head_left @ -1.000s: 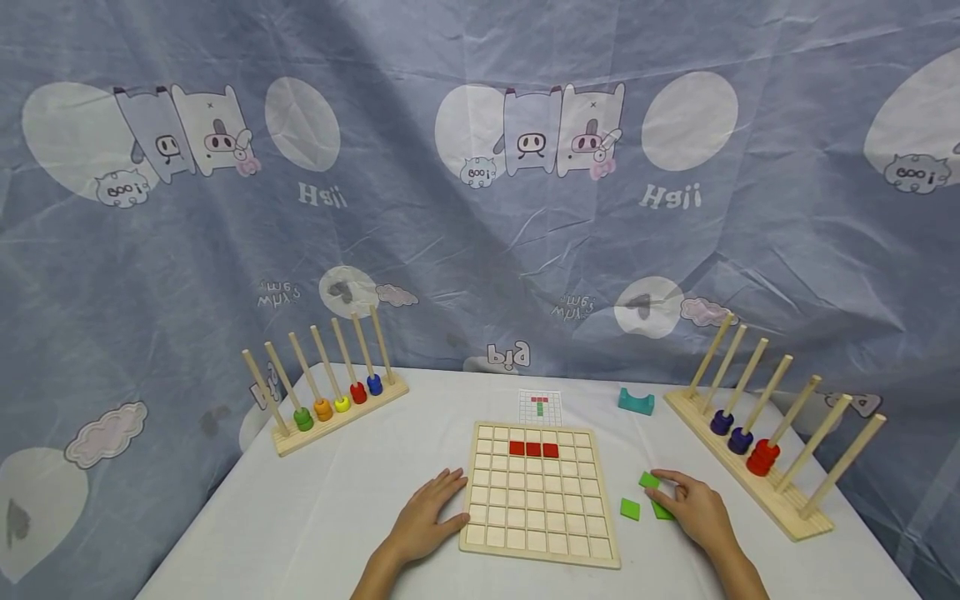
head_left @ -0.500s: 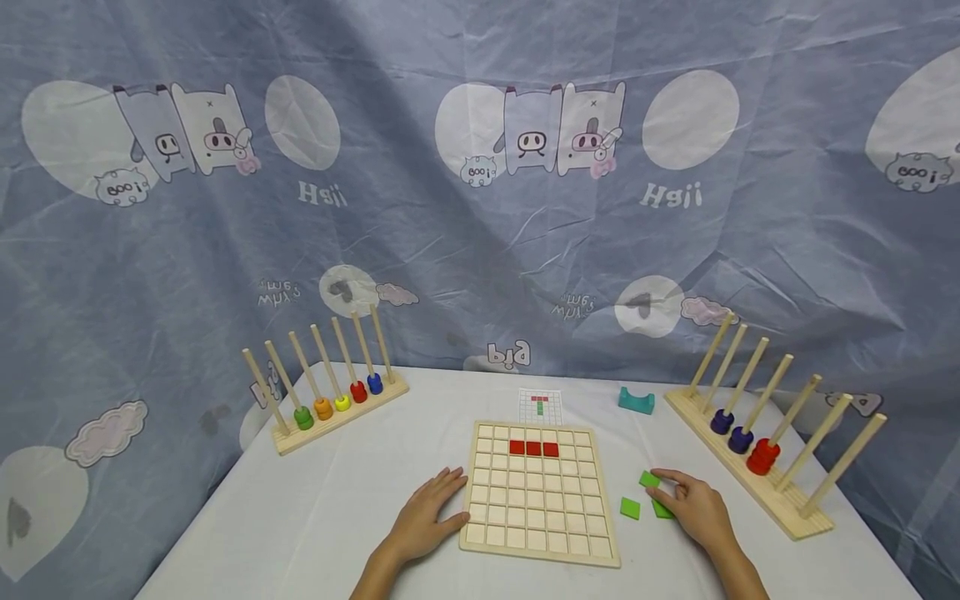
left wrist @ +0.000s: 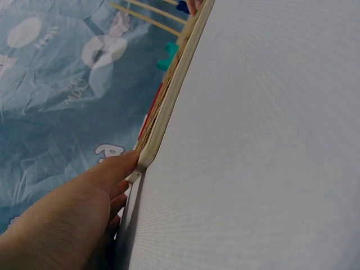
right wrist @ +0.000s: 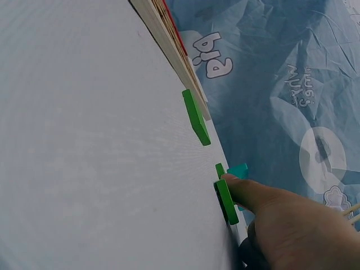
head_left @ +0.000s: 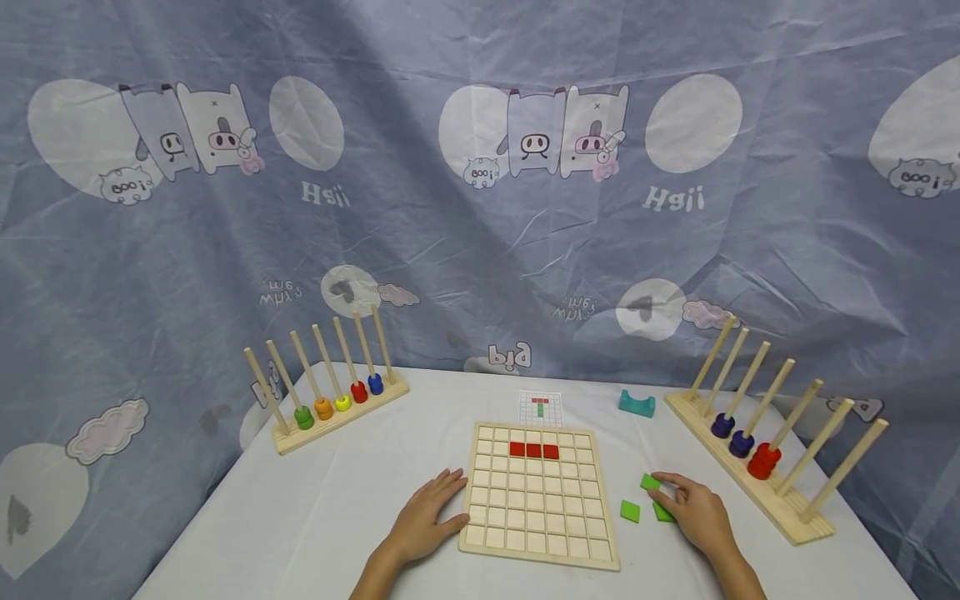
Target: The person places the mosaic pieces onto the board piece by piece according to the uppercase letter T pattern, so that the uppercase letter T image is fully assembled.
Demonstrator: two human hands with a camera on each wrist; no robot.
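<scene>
In the head view, a square wooden grid board lies on the white table, with three red tiles in a row near its far side. My left hand rests at the board's left edge, fingers extended; in the left wrist view the thumb touches the board's corner. My right hand is right of the board, its thumb and index finger pinching the edge of a green tile. A second green tile lies partly under that hand. A third green tile lies nearer the board.
A small pattern card with a red and green T lies behind the board. A teal curved block stands at the back right. Peg racks with coloured rings flank the table, one at left and one at right.
</scene>
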